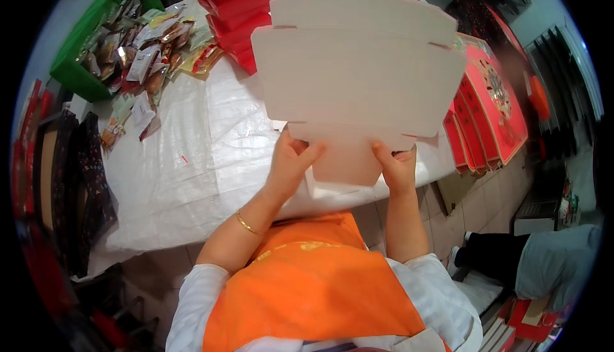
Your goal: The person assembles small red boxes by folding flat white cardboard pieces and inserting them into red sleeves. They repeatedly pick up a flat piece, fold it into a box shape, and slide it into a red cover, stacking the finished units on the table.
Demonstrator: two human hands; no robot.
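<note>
A flat, unfolded cardboard box blank (pixel 358 77), plain whitish on the side facing me, is held up above the front of the table. Fold lines and slotted flaps show along its edges. My left hand (pixel 294 160) grips its lower left part, thumb lying on the near face. On the lower right, my right hand (pixel 398 165) grips it the same way, thumb on the face and fingers behind. The lowest flap hangs between the two hands. The blank hides the table's middle and whatever lies behind it.
A white sheet covers the table (pixel 173 179). At the far left a green crate (pixel 77 70) spills small packets (pixel 147 54). Red boxes (pixel 233 16) are stacked behind. Decorated red boxes (pixel 489 109) stand at the right. A person in grey (pixel 553 265) is at the lower right.
</note>
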